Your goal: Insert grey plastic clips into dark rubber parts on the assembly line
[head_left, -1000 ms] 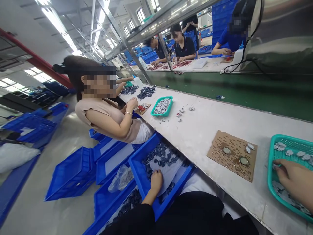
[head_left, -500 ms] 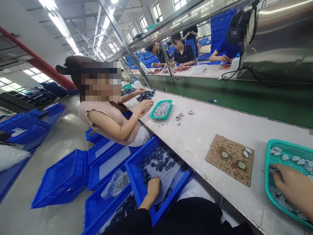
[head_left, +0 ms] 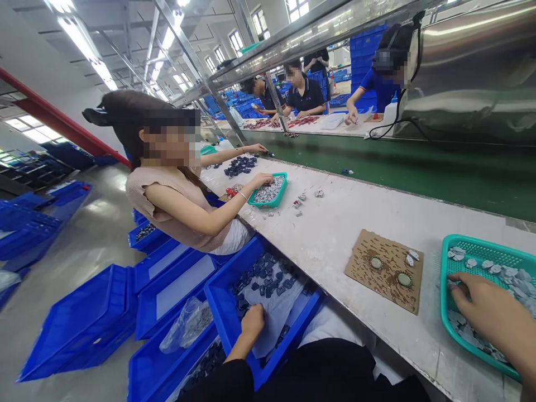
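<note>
My left hand [head_left: 253, 322] is closed, low inside a blue bin [head_left: 307, 319] by the table's edge. Dark blue pieces [head_left: 268, 273] and a white sheet [head_left: 274, 318] lie around it; what its fingers hold is too small to make out. On the right, my right hand [head_left: 488, 307] reaches into a green basket [head_left: 444, 296] of small grey-white pieces [head_left: 508, 273]. Its thumb and fingers pinch at the basket's left side, apparently on one such piece. Between the hands, a brown cardboard square [head_left: 383, 282] bears two round metallic discs [head_left: 404, 279] and a couple of grey-white pieces [head_left: 412, 257].
A co-worker [head_left: 180, 195] sits to the left, a hand in another green basket [head_left: 268, 195]. Blue bins [head_left: 79, 324] and a clear plastic bag [head_left: 188, 324] stand below. Beyond the white table [head_left: 326, 234] runs a green belt [head_left: 377, 178], with other people across it.
The view has shifted slightly, moving things leftward. The co-worker's near hand is now in their basket and the other stretches toward the belt. Both my hands stay in their containers.
</note>
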`<state>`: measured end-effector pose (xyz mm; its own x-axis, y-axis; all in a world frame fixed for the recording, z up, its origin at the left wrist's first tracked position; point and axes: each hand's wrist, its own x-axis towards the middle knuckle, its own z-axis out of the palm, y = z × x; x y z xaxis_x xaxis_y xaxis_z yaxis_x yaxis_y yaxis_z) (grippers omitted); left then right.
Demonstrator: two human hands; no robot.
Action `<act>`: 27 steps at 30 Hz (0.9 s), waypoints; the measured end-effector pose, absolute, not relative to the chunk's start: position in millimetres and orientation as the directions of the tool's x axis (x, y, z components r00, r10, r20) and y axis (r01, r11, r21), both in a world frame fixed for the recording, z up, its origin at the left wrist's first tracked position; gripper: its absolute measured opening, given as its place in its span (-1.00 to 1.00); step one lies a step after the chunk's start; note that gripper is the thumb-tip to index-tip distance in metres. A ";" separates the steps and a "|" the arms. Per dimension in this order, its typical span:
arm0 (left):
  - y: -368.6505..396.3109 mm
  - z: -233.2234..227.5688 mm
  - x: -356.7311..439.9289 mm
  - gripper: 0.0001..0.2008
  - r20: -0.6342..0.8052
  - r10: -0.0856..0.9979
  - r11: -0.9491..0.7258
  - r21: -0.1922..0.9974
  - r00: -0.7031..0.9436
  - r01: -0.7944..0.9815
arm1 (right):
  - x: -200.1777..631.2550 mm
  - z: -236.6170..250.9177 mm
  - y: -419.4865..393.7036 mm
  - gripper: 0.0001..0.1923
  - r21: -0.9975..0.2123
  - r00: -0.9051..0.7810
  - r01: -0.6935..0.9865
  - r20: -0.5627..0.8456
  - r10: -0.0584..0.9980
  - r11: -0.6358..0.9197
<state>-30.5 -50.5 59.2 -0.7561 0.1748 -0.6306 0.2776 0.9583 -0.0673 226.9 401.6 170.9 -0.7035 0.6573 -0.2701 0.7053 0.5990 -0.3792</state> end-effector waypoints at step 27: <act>281.9 178.1 -67.3 -0.54 -0.210 0.976 0.164 0.871 -0.050 -0.463 | 215.4 179.8 386.2 -0.34 -0.969 -0.639 0.220 -0.055 0.767 0.114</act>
